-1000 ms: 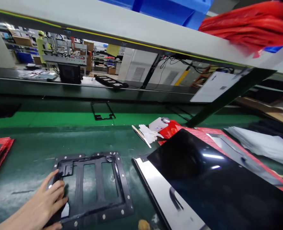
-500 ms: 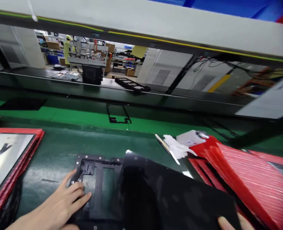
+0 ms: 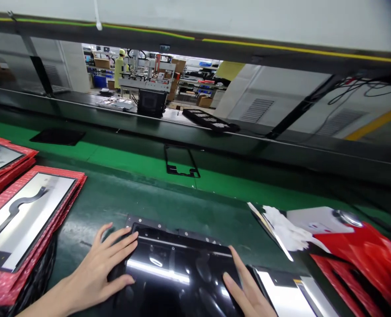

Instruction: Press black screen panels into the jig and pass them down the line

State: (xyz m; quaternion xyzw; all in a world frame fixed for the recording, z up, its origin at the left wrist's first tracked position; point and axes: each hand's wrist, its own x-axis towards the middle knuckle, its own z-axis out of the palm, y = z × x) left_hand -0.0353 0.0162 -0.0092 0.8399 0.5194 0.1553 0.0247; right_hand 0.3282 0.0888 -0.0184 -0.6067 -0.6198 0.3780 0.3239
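Observation:
A glossy black screen panel (image 3: 178, 281) lies over a black frame (image 3: 140, 220), whose far edge with small round holes shows beyond it. My left hand (image 3: 99, 268) rests at the panel's left edge, fingers spread and fingertips on the surface. At the right edge my right hand (image 3: 248, 286) grips the panel, thumb on its face and a finger along its side. Just right of that hand lies a silver-backed display (image 3: 281, 290), partly cut off by the picture's bottom edge.
Red bubble-wrap pouches with a silver display (image 3: 33, 215) stack at the left. At the right are white tissue (image 3: 286, 229), a white bottle (image 3: 321, 220) with a metal top, and red wrap (image 3: 357, 246). A thin black frame (image 3: 182, 160) and a dark panel (image 3: 58, 136) lie further back.
The black panel has come down over the frame, my right hand moving left with it. The silver display at right has come into view. My left hand has shifted slightly, and the camera has turned.

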